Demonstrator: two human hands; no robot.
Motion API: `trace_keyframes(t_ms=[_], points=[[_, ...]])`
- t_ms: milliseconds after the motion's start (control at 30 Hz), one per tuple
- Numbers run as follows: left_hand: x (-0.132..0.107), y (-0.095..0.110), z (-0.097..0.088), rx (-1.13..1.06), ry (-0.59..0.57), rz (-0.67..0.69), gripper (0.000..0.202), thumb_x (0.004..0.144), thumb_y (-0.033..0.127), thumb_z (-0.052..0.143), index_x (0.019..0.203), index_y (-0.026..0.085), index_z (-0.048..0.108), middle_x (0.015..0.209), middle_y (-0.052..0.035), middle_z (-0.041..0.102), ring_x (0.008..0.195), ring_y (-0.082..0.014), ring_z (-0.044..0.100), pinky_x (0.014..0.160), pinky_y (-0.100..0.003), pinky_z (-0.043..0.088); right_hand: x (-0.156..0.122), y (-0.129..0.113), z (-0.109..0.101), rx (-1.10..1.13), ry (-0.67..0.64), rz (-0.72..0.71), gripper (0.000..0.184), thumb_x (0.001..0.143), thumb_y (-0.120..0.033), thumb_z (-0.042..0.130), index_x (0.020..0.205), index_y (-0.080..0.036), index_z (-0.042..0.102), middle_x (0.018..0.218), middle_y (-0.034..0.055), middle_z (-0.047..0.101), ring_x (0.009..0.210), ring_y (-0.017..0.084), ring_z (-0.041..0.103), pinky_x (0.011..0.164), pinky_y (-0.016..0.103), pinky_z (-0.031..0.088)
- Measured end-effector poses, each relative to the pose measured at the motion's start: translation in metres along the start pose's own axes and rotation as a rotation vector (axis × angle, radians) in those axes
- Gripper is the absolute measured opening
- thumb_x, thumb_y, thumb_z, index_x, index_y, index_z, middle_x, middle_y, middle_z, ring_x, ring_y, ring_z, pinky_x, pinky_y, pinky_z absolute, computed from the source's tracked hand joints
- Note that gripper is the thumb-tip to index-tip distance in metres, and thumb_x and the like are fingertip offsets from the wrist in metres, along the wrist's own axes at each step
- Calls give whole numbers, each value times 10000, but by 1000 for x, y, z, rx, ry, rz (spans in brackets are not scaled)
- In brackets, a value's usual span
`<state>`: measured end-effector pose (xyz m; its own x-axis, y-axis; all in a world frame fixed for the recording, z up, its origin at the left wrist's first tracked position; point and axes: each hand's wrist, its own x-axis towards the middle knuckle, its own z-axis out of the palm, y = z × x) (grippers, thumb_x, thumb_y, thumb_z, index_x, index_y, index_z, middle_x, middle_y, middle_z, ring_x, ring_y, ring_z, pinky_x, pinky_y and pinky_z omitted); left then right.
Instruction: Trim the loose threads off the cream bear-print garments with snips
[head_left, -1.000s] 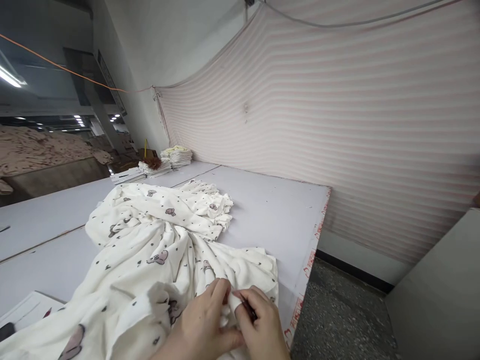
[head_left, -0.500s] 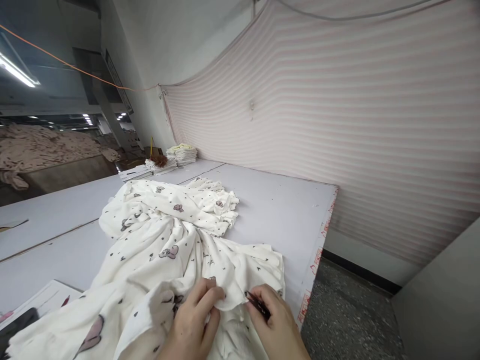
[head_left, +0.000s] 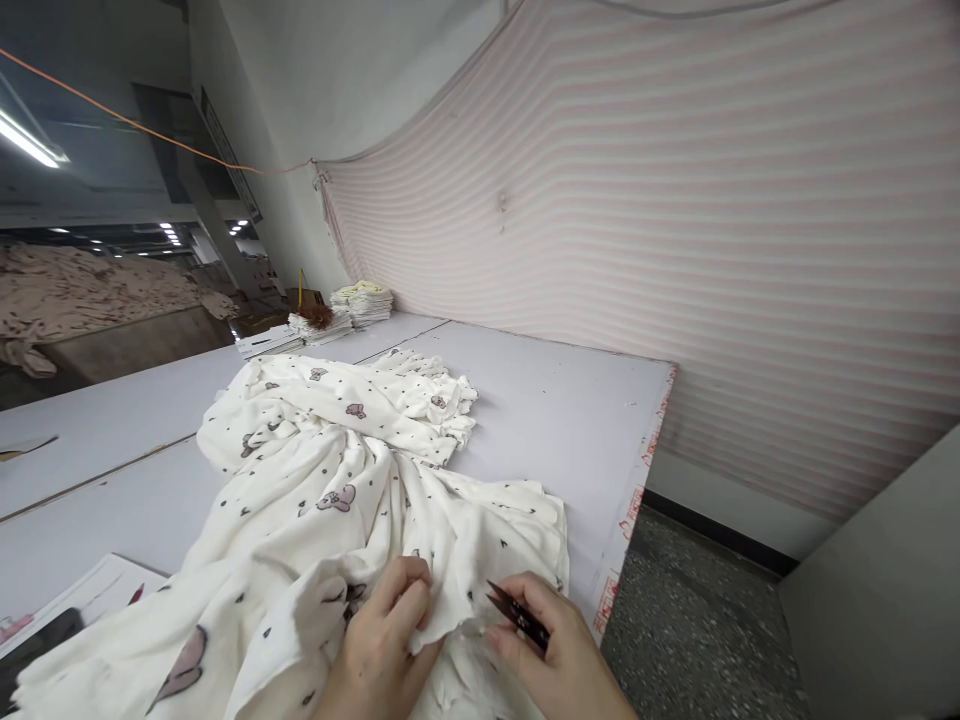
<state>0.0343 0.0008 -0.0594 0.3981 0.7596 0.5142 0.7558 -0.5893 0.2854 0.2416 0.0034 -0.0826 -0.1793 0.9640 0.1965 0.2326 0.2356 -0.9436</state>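
A large heap of white cloth (head_left: 300, 510), printed with small dark marks and pinkish animal figures, lies bunched over the near part of the table. My left hand (head_left: 394, 635) pinches an edge of it between thumb and fingers. Black thread snips (head_left: 523, 618) rest in my right hand (head_left: 551, 640), with their pointed blades aimed left toward the cloth. A small gap parts the blade tips from my left hand. The fingers of my right hand are curled round the snips.
The pale table (head_left: 555, 400) ends on the right at a taped edge (head_left: 637, 500). Folded cloth stacks (head_left: 364, 303) stand at the far end. Paper (head_left: 105, 590) and a dark phone-like object (head_left: 41, 645) lie at left. Striped fabric (head_left: 600, 220) hangs behind.
My right hand has shifted slightly right, and the snips show more plainly, apart from the cloth edge. My left hand has drawn slightly left with the pinched cloth.
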Motion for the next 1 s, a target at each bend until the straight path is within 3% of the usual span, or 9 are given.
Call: trace_keyframes(t_ms=[100, 267, 500, 1000], points=[[1, 1, -1, -29, 23, 20, 288, 790, 59, 503, 748, 247, 289, 947, -44, 548, 738, -138, 601, 646, -200, 477, -4, 2, -7, -115, -12, -30, 174, 811, -259, 600, 955, -234, 695, 859, 31, 673, 804, 211, 642, 704, 258, 481], [2, 3, 0, -61, 40, 20, 274, 785, 41, 487, 740, 245, 309, 942, -46, 593, 736, -138, 622, 645, -197, 478, -3, -1, -4, -145, -54, -80, 172, 819, -283, 608, 920, -250, 742, 834, 32, 705, 806, 220, 662, 693, 257, 483], [3, 0, -1, -96, -20, 8, 286, 751, 30, 500, 730, 247, 314, 886, -40, 617, 733, -151, 630, 643, -215, 486, 2, -10, 2, -156, -18, -102, 166, 802, -289, 621, 904, -281, 751, 813, 18, 710, 766, 206, 665, 513, 198, 426], [2, -1, 1, -125, -81, -19, 307, 836, 69, 500, 736, 242, 268, 874, -19, 582, 743, -139, 616, 651, -223, 465, 2, -6, 0, -137, -58, -89, 172, 826, -265, 618, 941, -245, 745, 856, 36, 721, 828, 226, 667, 703, 256, 483]])
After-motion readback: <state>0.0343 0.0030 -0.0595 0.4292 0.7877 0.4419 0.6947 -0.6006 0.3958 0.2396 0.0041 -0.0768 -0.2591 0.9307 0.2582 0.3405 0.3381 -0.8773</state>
